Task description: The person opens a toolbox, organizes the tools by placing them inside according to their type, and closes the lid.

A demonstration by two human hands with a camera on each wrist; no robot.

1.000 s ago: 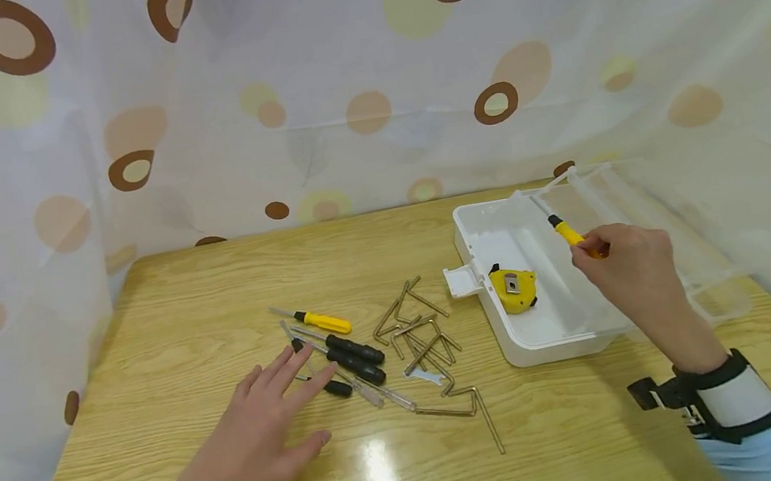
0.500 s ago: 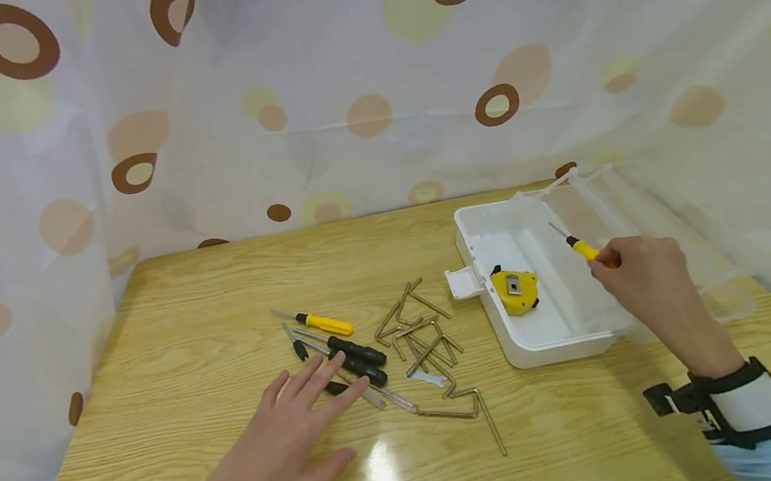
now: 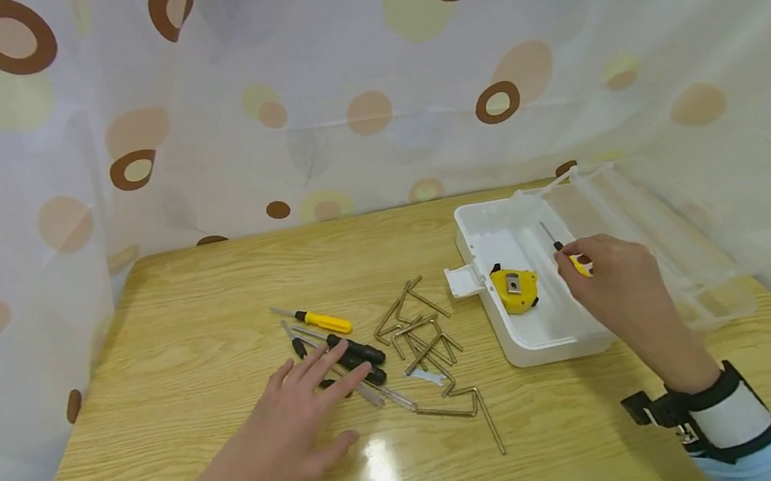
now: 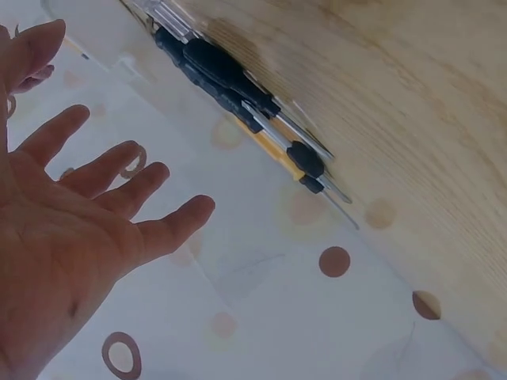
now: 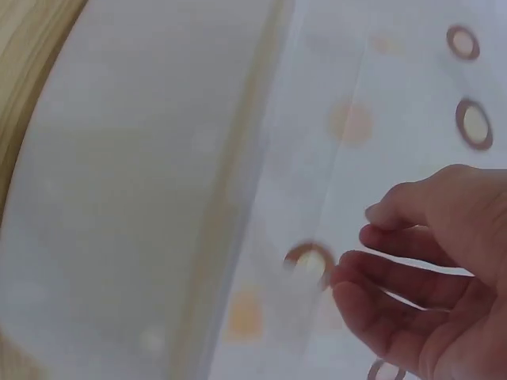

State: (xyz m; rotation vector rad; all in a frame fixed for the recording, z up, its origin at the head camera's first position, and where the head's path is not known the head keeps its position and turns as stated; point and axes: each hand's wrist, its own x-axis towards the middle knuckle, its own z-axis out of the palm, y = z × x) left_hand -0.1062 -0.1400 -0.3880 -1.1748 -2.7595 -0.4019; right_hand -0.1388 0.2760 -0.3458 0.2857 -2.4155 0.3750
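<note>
In the head view, my right hand (image 3: 612, 271) holds a yellow-handled screwdriver (image 3: 583, 266) over the right part of a white plastic box (image 3: 560, 347). Its shaft points up and left; some of the handle is covered by my fingers. The right wrist view shows that hand (image 5: 428, 277) with bent fingers, but no screwdriver can be made out. A yellow tape measure (image 3: 515, 290) lies inside the box on the left. My left hand (image 3: 293, 427) hovers with spread fingers at a screwdriver pile, including a black-handled screwdriver (image 3: 357, 349) and another yellow-handled screwdriver (image 3: 326, 321).
Several brass-coloured hex keys (image 3: 436, 347) lie tangled between the pile and the box. A small flat wrench (image 3: 425, 377) is among them. The box's clear lid (image 3: 651, 205) is folded back to the right, and its latch (image 3: 462, 281) sticks out left. A patterned curtain (image 3: 363, 73) hangs behind.
My right hand moved slightly right, then back left, and its fingers now cover more of the screwdriver's handle. My left hand shifted right over the pile. The tape measure stayed still.
</note>
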